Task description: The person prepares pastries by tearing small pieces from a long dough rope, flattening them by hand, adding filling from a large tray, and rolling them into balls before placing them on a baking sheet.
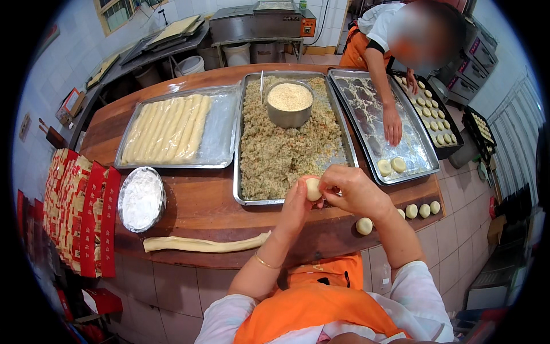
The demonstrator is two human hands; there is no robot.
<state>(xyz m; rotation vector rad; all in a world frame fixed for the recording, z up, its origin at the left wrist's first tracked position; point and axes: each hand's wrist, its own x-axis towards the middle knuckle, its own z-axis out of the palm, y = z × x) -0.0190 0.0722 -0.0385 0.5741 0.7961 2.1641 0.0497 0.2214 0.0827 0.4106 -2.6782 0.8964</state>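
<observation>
Above the near edge of the filling tray I hold a round dough ball (313,188) between both hands. My left hand (297,198) cups it from the left, fingers wrapped round it. The fingers of my right hand (350,186) are bent and pinch at the ball's right side. Beneath and beyond is a metal tray (237,172) heaped with crumbly greenish-brown filling (286,149). A metal bowl of pale crumbs or seeds (290,97) sits on that filling. Several shaped dough balls (364,226) stand along the table's near edge by my right forearm. A long dough strip (200,243) lies to the left.
A bowl of white flour (141,199) stands left, near red packaging (86,212). Dough ropes under plastic (166,129) fill part of a tray. At the right, a co-worker's hand (393,126) reaches over a tray with two dough rounds (391,166), beside a black tray of rounds (433,112).
</observation>
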